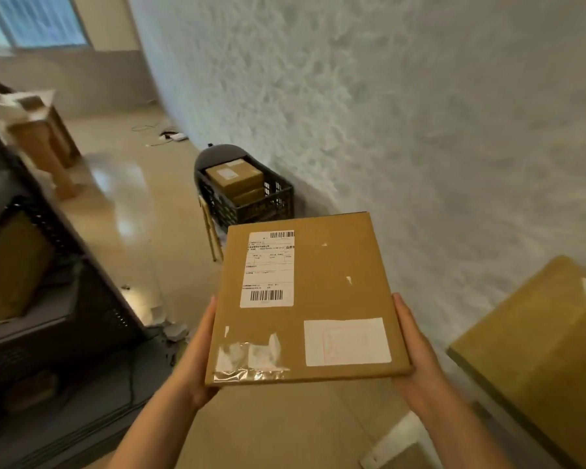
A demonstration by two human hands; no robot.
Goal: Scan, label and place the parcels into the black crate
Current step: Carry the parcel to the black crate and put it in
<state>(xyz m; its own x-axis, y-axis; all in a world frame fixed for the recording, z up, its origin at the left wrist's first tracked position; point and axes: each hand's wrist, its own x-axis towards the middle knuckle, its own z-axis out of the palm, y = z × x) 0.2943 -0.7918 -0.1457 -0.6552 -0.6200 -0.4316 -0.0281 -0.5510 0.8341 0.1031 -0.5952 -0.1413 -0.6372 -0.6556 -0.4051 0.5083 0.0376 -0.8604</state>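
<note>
1. I see my left hand (202, 360) and right hand (416, 353) holding a flat brown parcel (318, 299) by its two sides, fingers tucked under it.
2. The parcel has a white label (268, 269) with barcodes on top and a second white sticker (347, 341) near my right hand.
3. Past the parcel, a black crate (251, 204) sits on a chair by the white wall (386, 96).
4. Brown boxes (234, 177) lie inside the crate.
5. Right of the parcel is a big box (538, 350).

Bare forearms — no sleeves, no gloves
</note>
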